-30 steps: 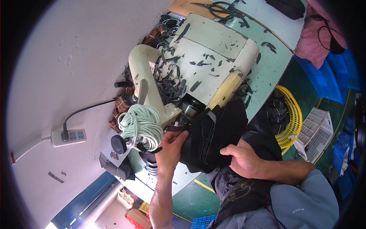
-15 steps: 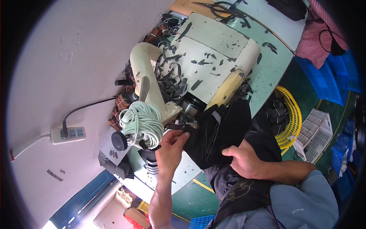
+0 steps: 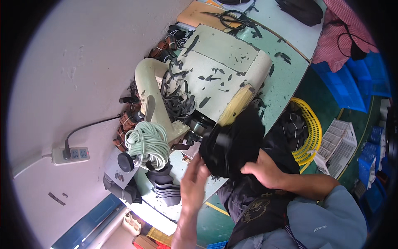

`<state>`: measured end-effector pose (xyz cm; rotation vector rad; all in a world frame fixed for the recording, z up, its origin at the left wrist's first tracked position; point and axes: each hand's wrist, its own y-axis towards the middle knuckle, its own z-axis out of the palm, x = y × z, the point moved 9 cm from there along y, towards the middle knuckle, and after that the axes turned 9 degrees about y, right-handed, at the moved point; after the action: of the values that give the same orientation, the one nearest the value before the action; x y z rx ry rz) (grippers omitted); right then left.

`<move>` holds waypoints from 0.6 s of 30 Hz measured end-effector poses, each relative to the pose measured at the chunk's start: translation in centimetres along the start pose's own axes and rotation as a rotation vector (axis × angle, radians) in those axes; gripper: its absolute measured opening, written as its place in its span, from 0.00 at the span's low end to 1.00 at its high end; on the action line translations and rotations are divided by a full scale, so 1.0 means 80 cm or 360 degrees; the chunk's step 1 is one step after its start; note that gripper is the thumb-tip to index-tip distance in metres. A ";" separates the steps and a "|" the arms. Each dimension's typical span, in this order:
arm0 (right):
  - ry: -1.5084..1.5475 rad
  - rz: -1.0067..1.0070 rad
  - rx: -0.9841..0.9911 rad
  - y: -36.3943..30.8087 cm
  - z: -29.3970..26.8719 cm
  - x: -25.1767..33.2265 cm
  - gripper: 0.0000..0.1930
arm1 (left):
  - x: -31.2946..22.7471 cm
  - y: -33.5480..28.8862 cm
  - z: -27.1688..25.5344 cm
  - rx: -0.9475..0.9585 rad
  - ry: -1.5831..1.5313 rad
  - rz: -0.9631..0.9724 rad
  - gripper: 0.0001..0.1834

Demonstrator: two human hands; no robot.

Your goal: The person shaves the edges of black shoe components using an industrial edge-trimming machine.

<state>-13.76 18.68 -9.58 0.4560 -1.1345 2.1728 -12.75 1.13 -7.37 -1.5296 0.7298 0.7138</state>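
A thick bundle of flat black pieces [image 3: 242,143], leather or cloth, is gripped at its lower right by my right hand [image 3: 265,169], the thumb lying over its near face. At the bundle's left edge is my left hand [image 3: 195,176], its fingers bent and smeared by motion; whether they pinch a piece cannot be made out. Just beyond both hands stands a cream machine [image 3: 155,93] with a curved arm and a dark round metal part [image 3: 202,123]. Black scraps [image 3: 178,93] are heaped beside the arm and scattered over its flat cover [image 3: 224,50].
A pale green cord coil [image 3: 147,143] sits left of the machine, above stacked dark curved pieces [image 3: 166,189]. Scissors [image 3: 232,19] lie at the far end. To the right on the floor are a yellow basket [image 3: 314,128], a white crate [image 3: 336,143] and blue crates [image 3: 352,83].
My left hand has come away from the machine's working end, toward me and to the bundle's left edge. The bundle's left side has shifted and blurred; my right hand still grips it.
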 end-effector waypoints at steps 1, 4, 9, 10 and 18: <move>-0.0018 -0.0001 0.0008 -0.004 -0.003 0.013 0.24 | -0.010 -0.017 0.020 0.0102 -0.0041 0.0106 0.34; -0.0788 -0.0089 0.0582 -0.016 0.033 0.021 0.36 | -0.012 -0.051 0.052 0.0118 0.0207 0.0242 0.46; -0.1141 0.0294 0.0993 -0.030 0.033 0.020 0.36 | -0.010 -0.076 0.016 0.0012 -0.0378 0.0174 0.53; -0.1248 0.0446 0.1242 -0.042 0.040 0.011 0.38 | -0.017 -0.081 0.001 -0.0093 -0.0235 0.0372 0.52; -0.0867 0.0705 0.1549 -0.096 0.039 -0.018 0.34 | 0.030 -0.151 0.059 0.0956 0.0397 -0.0240 0.31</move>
<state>-7.45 18.84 -4.00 1.3792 -0.3204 3.0252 -1.83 6.51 -2.32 -1.1082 0.9053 0.1590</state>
